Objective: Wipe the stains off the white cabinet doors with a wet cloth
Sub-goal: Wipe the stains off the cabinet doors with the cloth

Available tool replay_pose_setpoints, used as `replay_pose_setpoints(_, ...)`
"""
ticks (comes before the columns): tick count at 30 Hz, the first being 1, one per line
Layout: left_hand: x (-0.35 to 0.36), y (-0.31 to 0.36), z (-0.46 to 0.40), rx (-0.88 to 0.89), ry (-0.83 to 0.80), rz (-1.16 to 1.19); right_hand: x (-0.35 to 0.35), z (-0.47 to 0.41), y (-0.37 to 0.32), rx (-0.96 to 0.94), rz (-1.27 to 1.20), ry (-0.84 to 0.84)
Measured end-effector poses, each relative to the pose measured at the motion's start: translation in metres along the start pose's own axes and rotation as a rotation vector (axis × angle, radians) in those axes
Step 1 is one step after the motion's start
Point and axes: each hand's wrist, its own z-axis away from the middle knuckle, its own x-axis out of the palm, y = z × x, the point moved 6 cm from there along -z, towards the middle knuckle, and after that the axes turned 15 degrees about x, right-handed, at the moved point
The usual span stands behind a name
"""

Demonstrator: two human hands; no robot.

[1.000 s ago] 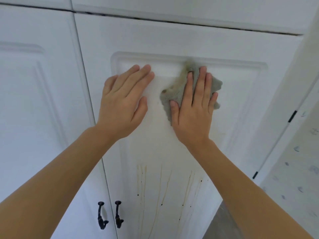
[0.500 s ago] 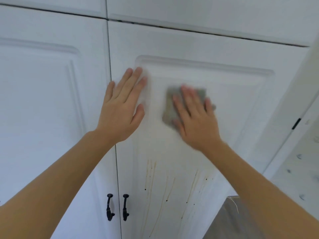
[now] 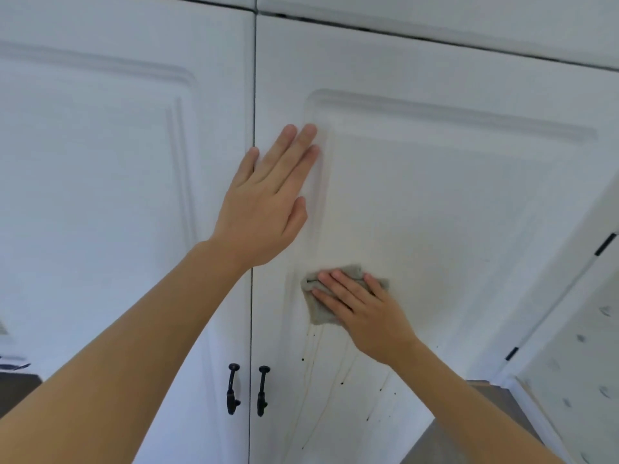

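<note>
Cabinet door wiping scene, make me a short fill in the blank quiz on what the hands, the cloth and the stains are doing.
1. The right hand presses a grey ____ against the right cabinet door.
2. The left hand rests flat with its fingers ____.
3. The brown drip stains lie ____ the cloth.
4. The two black handles sit at the doors' ____ ends.

Missing words: cloth; straight; below; lower

1. A white panelled cabinet door (image 3: 452, 195) is shown, with brown drip stains (image 3: 315, 370) streaked down its lower part.
2. A grey cloth (image 3: 320, 304) is pressed flat against it by the right hand (image 3: 365, 306).
3. The left hand (image 3: 268, 202) is laid flat near its left edge.
4. Two black handles (image 3: 248, 390) are mounted beside the seam.
</note>
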Motion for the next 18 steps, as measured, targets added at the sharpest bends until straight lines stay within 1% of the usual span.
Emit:
replay_pose_setpoints(1,-0.002,0.000,0.000,0.000,0.007,0.005,-0.011,-0.011,0.009,-0.020,-0.007,0.017)
replay_pose_setpoints(2,-0.003,-0.001,0.000,-0.003,0.018,0.009,-0.026,-0.028,0.022,0.004,-0.026,0.057)
replay_pose_setpoints(3,-0.003,-0.001,-0.001,-0.005,0.030,0.012,-0.042,-0.048,0.038,0.074,-0.056,0.111)
replay_pose_setpoints(6,-0.005,0.002,-0.001,-0.009,0.059,0.022,-0.078,-0.103,0.074,0.393,-0.160,0.264)
replay_pose_setpoints(8,-0.005,0.000,-0.002,-0.005,0.068,0.027,-0.079,-0.117,0.073,0.600,-0.229,0.338)
replay_pose_setpoints(9,-0.007,0.001,-0.003,0.000,0.071,0.030,-0.076,-0.114,0.065,0.664,-0.247,0.357)
replay_pose_setpoints(10,-0.007,0.000,-0.002,0.005,0.064,0.034,-0.065,-0.105,0.051,0.669,-0.244,0.348)
replay_pose_setpoints(11,-0.007,-0.001,-0.002,0.010,0.059,0.038,-0.052,-0.091,0.035,0.610,-0.226,0.319)
replay_pose_setpoints(14,-0.005,-0.004,0.000,0.022,0.036,0.052,-0.008,-0.035,-0.011,0.273,-0.108,0.151)
replay_pose_setpoints(16,-0.006,-0.005,0.001,0.026,0.019,0.058,0.011,-0.001,-0.023,0.071,-0.034,0.061)
replay_pose_setpoints(18,-0.008,-0.005,0.001,0.028,0.011,0.050,0.013,0.017,-0.013,-0.085,0.004,0.019)
